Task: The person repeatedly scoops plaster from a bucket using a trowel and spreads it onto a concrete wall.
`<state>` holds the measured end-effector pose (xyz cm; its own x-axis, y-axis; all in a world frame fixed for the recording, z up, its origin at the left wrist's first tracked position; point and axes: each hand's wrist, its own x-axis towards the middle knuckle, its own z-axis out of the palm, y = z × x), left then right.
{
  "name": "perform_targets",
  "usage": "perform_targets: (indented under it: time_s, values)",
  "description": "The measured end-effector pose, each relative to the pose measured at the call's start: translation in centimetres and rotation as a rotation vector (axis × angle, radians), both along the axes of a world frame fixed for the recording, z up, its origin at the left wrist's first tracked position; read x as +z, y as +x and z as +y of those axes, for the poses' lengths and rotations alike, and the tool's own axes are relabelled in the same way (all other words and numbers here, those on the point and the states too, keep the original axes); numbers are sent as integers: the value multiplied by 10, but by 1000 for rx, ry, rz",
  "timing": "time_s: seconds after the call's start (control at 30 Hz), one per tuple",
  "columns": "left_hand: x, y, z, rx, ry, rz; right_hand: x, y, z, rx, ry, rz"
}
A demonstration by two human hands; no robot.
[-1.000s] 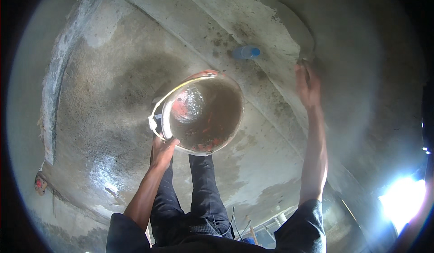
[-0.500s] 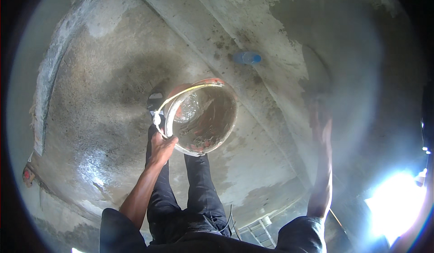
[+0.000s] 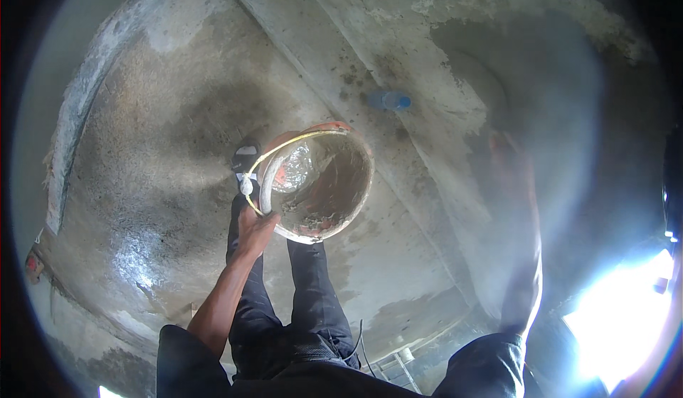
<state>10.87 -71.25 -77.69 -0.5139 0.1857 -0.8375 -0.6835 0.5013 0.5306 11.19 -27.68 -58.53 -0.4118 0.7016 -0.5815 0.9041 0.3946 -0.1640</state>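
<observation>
My left hand (image 3: 257, 231) is closed on the near left rim of an orange bucket (image 3: 316, 237), which it holds tilted so that its inside shows. Grey mortar residue coats the bucket's inner wall, and something wet glistens at the bottom. A yellowish handle (image 3: 290, 142) with a pale knotted lump lies along the bucket's left side. Far to the right, my right hand (image 3: 506, 155) reaches out with the arm stretched, close to a damp dark patch (image 3: 469, 39) on the concrete. Motion and haze smear its fingers, so whether it holds anything cannot be made out.
A clear plastic bottle with blue (image 3: 390, 100) lies beyond the bucket on the concrete. Ridges or steps (image 3: 324, 56) run diagonally across the surface. A raised edge (image 3: 82, 106) curves along the left. Bright light (image 3: 622, 320) glares at the lower right; a ladder-like frame (image 3: 400, 371) stands behind my legs.
My right hand and arm have shifted slightly outward and upward, still blurred. The left hand keeps its hold on the bucket, which has barely moved. The view has shifted a little.
</observation>
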Motion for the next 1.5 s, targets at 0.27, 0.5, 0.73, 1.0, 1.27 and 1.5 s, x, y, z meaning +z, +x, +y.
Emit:
perform_targets:
  time_s: [0.27,0.5,0.73,1.0,1.27,1.5]
  values:
    - [15,-9,4,-56,-102,-8,36,-5,-39,-122,84,8]
    - [0,-2,-11,-60,-69,23,-57,23,-8,101,69,130]
    - [0,-1,8,-99,-67,33,6,36,-23,36,280,134]
    - [10,-8,9,-126,-105,49,-26,56,-27,94,35,174]
    - [3,-5,10,-99,-70,-74,-35,92,-51,93,274,459]
    - [8,-2,8,-68,-95,40,-63,127,-185,-218,-594,120]
